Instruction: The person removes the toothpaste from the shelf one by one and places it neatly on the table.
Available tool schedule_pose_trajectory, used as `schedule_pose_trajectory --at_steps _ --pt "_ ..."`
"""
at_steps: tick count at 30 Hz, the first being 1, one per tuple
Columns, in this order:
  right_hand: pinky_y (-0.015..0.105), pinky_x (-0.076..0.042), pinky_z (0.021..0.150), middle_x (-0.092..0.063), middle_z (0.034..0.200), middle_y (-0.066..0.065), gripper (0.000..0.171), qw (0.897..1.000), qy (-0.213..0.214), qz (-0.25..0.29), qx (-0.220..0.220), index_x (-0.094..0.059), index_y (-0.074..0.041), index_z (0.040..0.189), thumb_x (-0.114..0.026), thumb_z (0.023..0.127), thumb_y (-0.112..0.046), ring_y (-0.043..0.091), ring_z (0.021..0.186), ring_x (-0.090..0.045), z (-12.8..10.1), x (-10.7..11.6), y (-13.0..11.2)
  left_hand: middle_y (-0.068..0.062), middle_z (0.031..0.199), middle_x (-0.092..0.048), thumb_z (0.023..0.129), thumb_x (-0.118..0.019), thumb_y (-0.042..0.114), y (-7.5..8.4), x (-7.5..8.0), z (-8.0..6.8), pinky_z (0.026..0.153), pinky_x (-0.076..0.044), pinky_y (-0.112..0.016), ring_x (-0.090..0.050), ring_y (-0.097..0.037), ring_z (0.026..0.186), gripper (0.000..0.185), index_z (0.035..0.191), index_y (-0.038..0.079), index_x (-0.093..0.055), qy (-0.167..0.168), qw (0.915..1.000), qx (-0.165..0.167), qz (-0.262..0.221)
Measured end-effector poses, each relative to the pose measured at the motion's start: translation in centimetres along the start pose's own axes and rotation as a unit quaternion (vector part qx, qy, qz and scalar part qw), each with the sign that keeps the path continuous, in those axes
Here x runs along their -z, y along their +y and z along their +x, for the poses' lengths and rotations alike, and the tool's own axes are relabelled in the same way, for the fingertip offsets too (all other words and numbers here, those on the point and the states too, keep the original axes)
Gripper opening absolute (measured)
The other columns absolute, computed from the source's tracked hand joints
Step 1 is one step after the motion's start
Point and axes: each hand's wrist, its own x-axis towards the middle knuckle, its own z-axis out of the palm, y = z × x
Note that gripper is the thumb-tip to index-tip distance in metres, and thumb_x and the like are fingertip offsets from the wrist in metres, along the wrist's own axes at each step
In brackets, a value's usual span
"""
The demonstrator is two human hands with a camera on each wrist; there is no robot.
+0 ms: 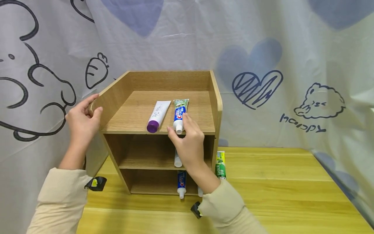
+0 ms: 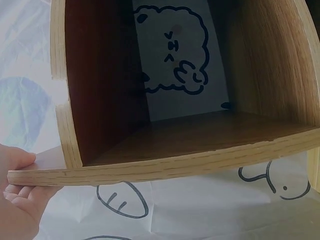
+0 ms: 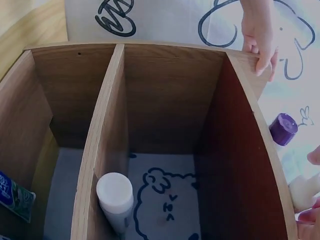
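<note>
We are putting toothpaste tubes on a small brown wooden shelf unit (image 1: 210, 97) that stands on a yellow wooden table (image 1: 277, 182). Our left hand (image 1: 83, 122) grips the curved front corner of the left side wall, thumb on one side and fingers on the other, and holds the shelf steady. The left wrist view shows the same pinch on the wood edge.

Our right hand (image 1: 190, 143) is at the front edge of the top shelf. Its fingers curl around the white cap end of a blue, white and green toothpaste tube (image 1: 180, 113). The tube lies flat on the top board, its cap pointing toward us. It lies just beside a white toothpaste tube with a purple cap (image 1: 157, 115), which also lies flat there.

We think the work is well along. Two tubes are on top. A tube with a white cap (image 1: 177, 161) rests on the middle shelf, and a blue tube with a white cap (image 1: 181, 183) pokes out of the bottom shelf. Our arm hides part of these two.

What looks left is a green and white toothpaste tube (image 1: 220, 165), which lies on the table just beside the right wall of the shelf. We also still need to let go of the blue tube.

Behind it all hangs a white cloth with cartoon drawings (image 1: 292, 65) and blue hearts.
</note>
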Motion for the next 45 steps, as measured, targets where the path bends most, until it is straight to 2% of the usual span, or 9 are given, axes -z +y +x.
schedule_pose_trajectory --at_steps 3,6,9,13,20,24,29,39,45 --pt "0.038 -0.047 0.095 -0.061 0.112 0.029 0.049 1.000 0.004 -0.013 -0.011 -0.060 0.014 0.111 -0.075 0.075 -0.015 0.036 0.108 -0.060 0.0 -0.4 0.0 0.030 0.044 -0.030 0.082 -0.059 0.004 -0.1 -0.1 -0.1 0.064 -0.027 -0.017 -0.028 0.011 0.041 0.036 0.117 0.010 -0.065 0.012 0.9998 -0.014 -0.001" --pt "0.037 -0.046 0.095 -0.061 0.112 0.028 0.050 0.999 0.006 -0.025 -0.028 -0.060 0.014 0.112 -0.075 0.074 -0.015 0.036 0.109 -0.060 0.1 -0.6 0.0 0.029 0.044 -0.029 0.081 -0.059 0.003 -0.1 -0.2 -0.1 0.060 -0.027 -0.018 -0.027 0.011 0.042 0.036 0.116 0.010 -0.066 0.019 0.9996 -0.022 0.003" --pt "0.037 -0.046 0.095 -0.061 0.113 0.028 0.050 0.999 0.002 -0.034 -0.042 -0.060 0.013 0.112 -0.075 0.074 -0.015 0.036 0.109 -0.060 0.2 -0.6 -0.2 0.029 0.044 -0.029 0.081 -0.059 0.003 -0.2 -0.3 -0.1 0.072 -0.032 -0.024 -0.027 0.010 0.041 0.036 0.116 0.009 -0.066 0.020 0.9994 -0.028 -0.005" --pt "0.037 -0.047 0.094 -0.061 0.114 0.026 0.050 0.997 -0.006 -0.049 -0.056 -0.059 0.012 0.114 -0.076 0.074 -0.015 0.035 0.109 -0.060 0.3 -0.8 -0.4 0.030 0.044 -0.029 0.081 -0.058 0.002 -0.2 -0.4 -0.1 0.081 -0.032 -0.033 -0.026 0.010 0.042 0.036 0.115 0.007 -0.066 0.023 0.9991 -0.033 -0.014" --pt "0.035 -0.048 0.093 -0.062 0.115 0.024 0.053 0.994 -0.023 -0.078 -0.080 -0.058 0.010 0.118 -0.076 0.074 -0.013 0.032 0.107 -0.061 0.5 -0.9 -0.5 0.030 0.044 -0.029 0.081 -0.059 0.002 -0.3 -0.5 0.0 0.065 -0.025 -0.019 -0.026 0.011 0.042 0.036 0.115 0.008 -0.066 0.028 0.9990 -0.035 -0.005" --pt "0.035 -0.049 0.092 -0.063 0.114 0.023 0.052 0.992 -0.033 -0.087 -0.087 -0.057 0.010 0.119 -0.075 0.075 -0.012 0.031 0.105 -0.062 0.7 -0.8 -0.5 0.030 0.044 -0.029 0.081 -0.059 0.003 -0.2 -0.4 0.0 0.060 -0.025 -0.019 -0.026 0.011 0.041 0.037 0.116 0.009 -0.065 0.023 0.9993 -0.031 0.001" --pt "0.035 -0.050 0.090 -0.064 0.112 0.023 0.049 0.992 -0.038 -0.089 -0.077 -0.060 0.011 0.115 -0.076 0.074 -0.011 0.032 0.102 -0.063 0.9 -0.5 -0.4 0.030 0.044 -0.029 0.082 -0.059 0.003 -0.3 -0.3 0.0 0.061 -0.024 -0.018 -0.026 0.011 0.041 0.037 0.117 0.009 -0.065 0.015 0.9994 -0.031 0.006" --pt "0.032 -0.053 0.081 -0.064 0.111 0.023 0.044 0.994 -0.060 -0.066 -0.069 -0.061 0.011 0.113 -0.074 0.074 -0.006 0.032 0.098 -0.066 1.2 0.4 -0.3 0.028 0.046 -0.029 0.081 -0.061 0.004 -0.4 -0.1 -0.1 0.046 -0.025 -0.013 -0.028 0.010 0.042 0.036 0.117 0.010 -0.065 0.003 0.9990 -0.035 0.028" --pt "0.033 -0.055 0.074 -0.066 0.103 0.024 0.042 0.996 -0.043 -0.062 -0.052 -0.062 0.011 0.111 -0.074 0.073 -0.005 0.032 0.089 -0.068 1.3 1.0 -0.3 0.025 0.045 -0.030 0.081 -0.060 0.003 -0.2 0.2 0.1 0.041 -0.024 -0.011 -0.029 0.009 0.042 0.036 0.116 0.009 -0.066 0.001 0.9989 -0.038 0.029"
